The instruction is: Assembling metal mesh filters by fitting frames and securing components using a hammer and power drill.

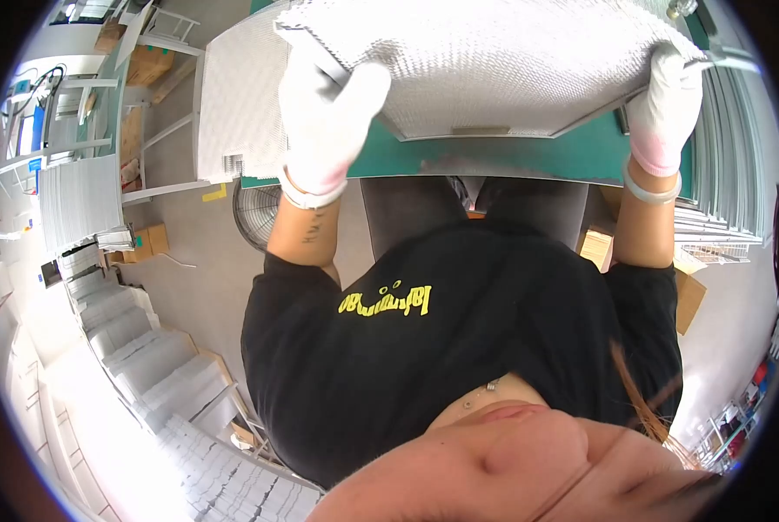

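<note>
A silvery metal mesh panel (pixel 502 83) with a thin metal edge is held up and tilted over the green-topped table (pixel 494 163). My left hand (pixel 333 126), in a white glove, grips its left edge, with the thumb lying over the near side. My right hand (pixel 665 109), also gloved in white, is closed round the right edge; some of its fingers are hidden behind the panel. The panel's far part runs out of the top of the view.
Left of the panel lies another pale mesh sheet (pixel 237 109), partly over the table's edge. Many thin panels stand stacked (pixel 737 148) at the right. A round fan (pixel 257 213) and cardboard boxes (pixel 150 244) are on the floor at left, near long rows of stacked panels (pixel 150 361).
</note>
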{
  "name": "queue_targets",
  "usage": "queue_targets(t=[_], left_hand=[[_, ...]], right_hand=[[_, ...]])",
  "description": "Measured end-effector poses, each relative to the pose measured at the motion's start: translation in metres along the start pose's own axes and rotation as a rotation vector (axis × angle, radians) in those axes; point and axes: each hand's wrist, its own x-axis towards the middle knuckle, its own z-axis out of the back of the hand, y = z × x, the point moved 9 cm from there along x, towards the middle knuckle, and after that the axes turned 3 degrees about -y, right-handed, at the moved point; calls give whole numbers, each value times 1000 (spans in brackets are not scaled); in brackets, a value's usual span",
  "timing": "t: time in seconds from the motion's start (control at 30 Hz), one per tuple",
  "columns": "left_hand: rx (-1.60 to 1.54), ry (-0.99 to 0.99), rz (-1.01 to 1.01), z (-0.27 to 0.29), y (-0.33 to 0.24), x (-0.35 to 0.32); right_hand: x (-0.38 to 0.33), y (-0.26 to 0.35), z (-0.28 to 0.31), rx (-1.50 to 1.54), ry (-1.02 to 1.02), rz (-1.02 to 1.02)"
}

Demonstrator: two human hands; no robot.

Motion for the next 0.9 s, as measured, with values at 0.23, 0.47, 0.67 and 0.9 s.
queue_targets(t=[0.23, 0.47, 0.67, 0.9], left_hand=[[48, -34, -283, 12, -14, -6], [-168, -178, -293, 19, -1, -12], [-1, -190, -355, 12, -7, -8], [200, -140, -177, 17, 1, -4]], right_hand=[[-20, 37, -11, 174, 97, -18], [-26, 76, -25, 262, 73, 154], [-11, 108, -29, 162, 100, 254], [22, 96, -30, 121, 624, 285]])
